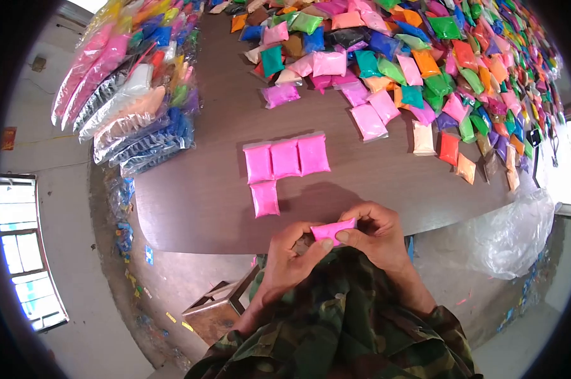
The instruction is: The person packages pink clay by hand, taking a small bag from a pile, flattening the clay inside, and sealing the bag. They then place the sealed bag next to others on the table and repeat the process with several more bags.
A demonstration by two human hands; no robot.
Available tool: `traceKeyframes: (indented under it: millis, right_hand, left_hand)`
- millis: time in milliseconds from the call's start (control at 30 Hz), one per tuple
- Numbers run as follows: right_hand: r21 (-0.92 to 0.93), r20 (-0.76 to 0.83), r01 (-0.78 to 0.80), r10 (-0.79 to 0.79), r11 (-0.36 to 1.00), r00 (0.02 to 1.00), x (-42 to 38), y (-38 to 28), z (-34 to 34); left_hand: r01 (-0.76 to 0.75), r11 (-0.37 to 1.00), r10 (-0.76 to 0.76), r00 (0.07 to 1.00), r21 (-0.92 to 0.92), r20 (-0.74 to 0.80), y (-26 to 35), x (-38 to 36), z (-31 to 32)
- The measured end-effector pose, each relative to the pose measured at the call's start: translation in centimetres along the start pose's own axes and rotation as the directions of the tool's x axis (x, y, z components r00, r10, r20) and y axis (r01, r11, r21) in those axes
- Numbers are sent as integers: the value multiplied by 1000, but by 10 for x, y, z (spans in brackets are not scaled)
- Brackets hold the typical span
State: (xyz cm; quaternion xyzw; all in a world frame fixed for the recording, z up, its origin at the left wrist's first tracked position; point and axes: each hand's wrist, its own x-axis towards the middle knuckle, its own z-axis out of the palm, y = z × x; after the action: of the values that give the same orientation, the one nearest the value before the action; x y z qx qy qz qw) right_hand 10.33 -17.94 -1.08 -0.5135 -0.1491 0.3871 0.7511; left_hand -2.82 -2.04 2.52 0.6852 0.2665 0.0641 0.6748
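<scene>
A small bright pink packet (331, 230) is held between both hands at the front edge of the table. My left hand (293, 254) pinches its left end, with the thumb on top. My right hand (379, 237) grips the right end between thumb and fingers. Just beyond the hands, three pink packets (285, 158) lie side by side in a row on the table. A single pink packet (264, 198) sits below the left end of that row, touching or nearly touching it.
A large heap of small packets in many colours (424, 76) covers the back and right of the brown table (203, 208). Stacked clear bags (134, 107) stand at the back left. A wooden stool (217, 309) and a clear plastic sheet (510, 240) are beside the table's front edge.
</scene>
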Motion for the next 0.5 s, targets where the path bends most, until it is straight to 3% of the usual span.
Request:
traceKeyframes:
  millis: [100, 333, 500]
  right_hand:
    - [-163, 48, 61, -54, 985, 997, -3, 2, -2]
    - [-66, 52, -8, 12, 998, 999, -2, -2, 6]
    - [10, 72, -85, 84, 996, 994, 1, 0, 12]
  left_hand:
    - [27, 1000, -26, 999, -7, 45, -6, 2, -3]
    - [-99, 994, 101, 994, 35, -45, -11, 0, -2]
    - [-204, 965, 222, 970, 166, -97, -15, 1, 0]
